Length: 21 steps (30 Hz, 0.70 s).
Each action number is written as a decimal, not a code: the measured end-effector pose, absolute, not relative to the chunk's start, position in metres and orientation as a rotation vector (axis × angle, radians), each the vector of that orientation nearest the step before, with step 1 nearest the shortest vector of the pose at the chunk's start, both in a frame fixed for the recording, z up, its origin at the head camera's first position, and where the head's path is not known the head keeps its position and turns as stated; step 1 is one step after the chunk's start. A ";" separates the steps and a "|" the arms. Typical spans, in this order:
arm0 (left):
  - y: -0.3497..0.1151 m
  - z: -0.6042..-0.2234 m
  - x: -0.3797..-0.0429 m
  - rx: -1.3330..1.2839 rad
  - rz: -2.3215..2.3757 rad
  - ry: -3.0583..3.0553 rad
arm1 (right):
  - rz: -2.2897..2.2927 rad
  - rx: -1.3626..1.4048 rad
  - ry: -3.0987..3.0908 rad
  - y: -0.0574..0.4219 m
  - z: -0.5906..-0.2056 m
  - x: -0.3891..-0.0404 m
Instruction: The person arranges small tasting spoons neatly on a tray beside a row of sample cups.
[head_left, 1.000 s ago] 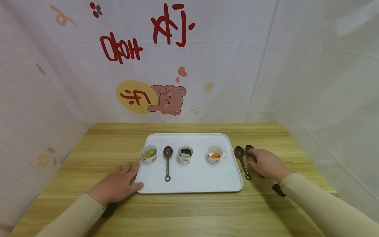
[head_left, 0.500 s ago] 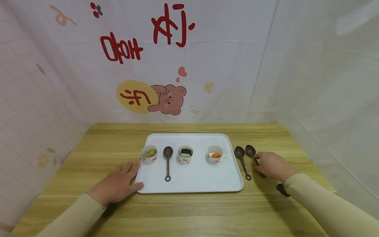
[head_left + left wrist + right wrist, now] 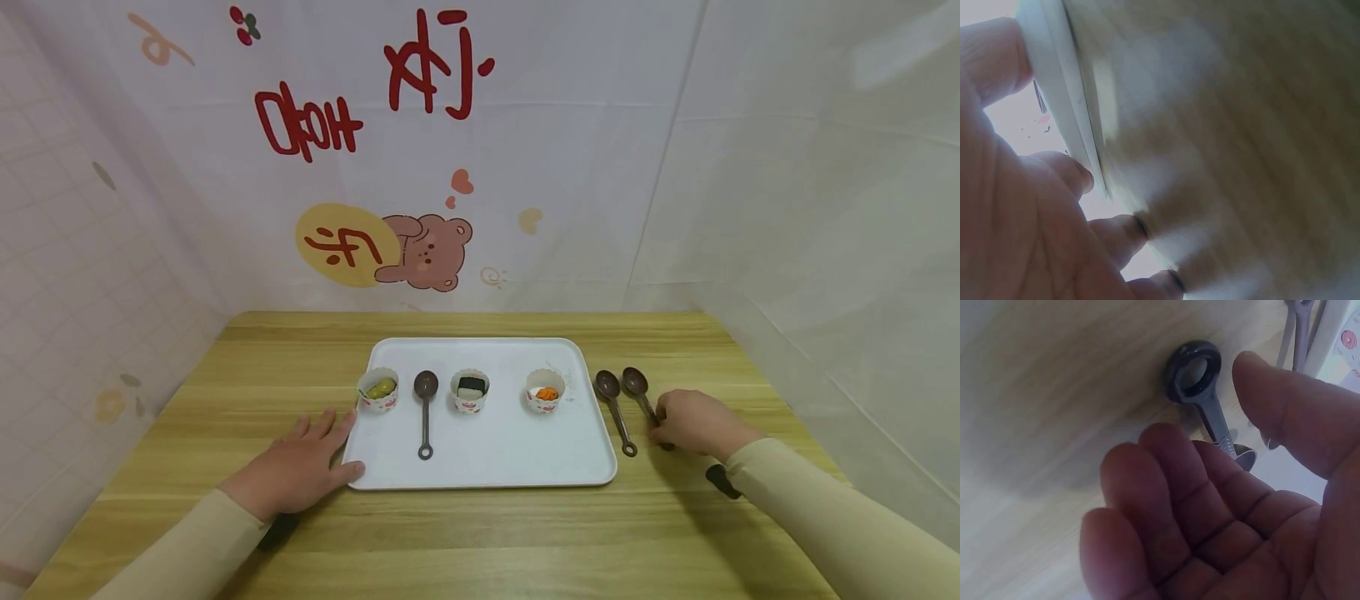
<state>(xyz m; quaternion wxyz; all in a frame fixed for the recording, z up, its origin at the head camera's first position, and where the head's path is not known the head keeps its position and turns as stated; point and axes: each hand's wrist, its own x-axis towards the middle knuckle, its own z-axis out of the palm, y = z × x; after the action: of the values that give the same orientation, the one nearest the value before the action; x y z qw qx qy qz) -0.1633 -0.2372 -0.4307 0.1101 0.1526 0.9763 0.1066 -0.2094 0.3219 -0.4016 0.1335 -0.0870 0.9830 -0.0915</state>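
Observation:
My left hand [image 3: 292,473] lies spread at the left edge of a white tray [image 3: 517,458], thumb and fingertips touching the rim. In the left wrist view, the thumb lies over the tray's edge [image 3: 1063,81]. Right of the tray, my right hand [image 3: 697,423] is around the handle end of the outer dark brown spoon [image 3: 636,385]. The right wrist view shows thumb and curved fingers on either side of its ring-ended handle [image 3: 1210,415], with a gap between them. A second brown spoon [image 3: 608,385] lies beside it, close to the tray.
On the tray stand three paper cups: one with green food [image 3: 378,402] at left, one with a rice ball [image 3: 469,404] in the middle, one with orange food [image 3: 544,403] at right. Another brown spoon [image 3: 425,387] lies between the left two. Printed cloth [image 3: 570,167] hangs behind the wooden table [image 3: 465,542].
My right hand has slid from the outer spoon's bowl down toward its handle end, uncovering the bowl. The left hand has stayed at the tray's edge.

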 end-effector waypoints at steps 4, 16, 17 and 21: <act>-0.237 -0.430 -0.163 0.450 0.313 2.871 | -0.259 -0.249 2.840 0.323 -0.401 -0.210; -0.236 -0.430 -0.163 0.431 0.325 2.869 | -0.284 -0.247 2.826 0.327 -0.406 -0.212; -0.236 -0.430 -0.163 0.433 0.326 2.869 | -0.288 -0.247 2.826 0.328 -0.406 -0.212; -0.237 -0.431 -0.162 0.450 0.331 2.876 | -0.296 -0.238 2.833 0.327 -0.405 -0.212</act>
<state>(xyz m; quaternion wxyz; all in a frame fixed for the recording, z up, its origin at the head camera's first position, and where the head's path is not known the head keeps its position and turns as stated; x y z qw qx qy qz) -0.1624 -0.2370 -0.4315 0.1058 0.1528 0.9761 0.1123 -0.2122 0.3268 -0.4050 0.1413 -0.0826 0.9812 -0.1027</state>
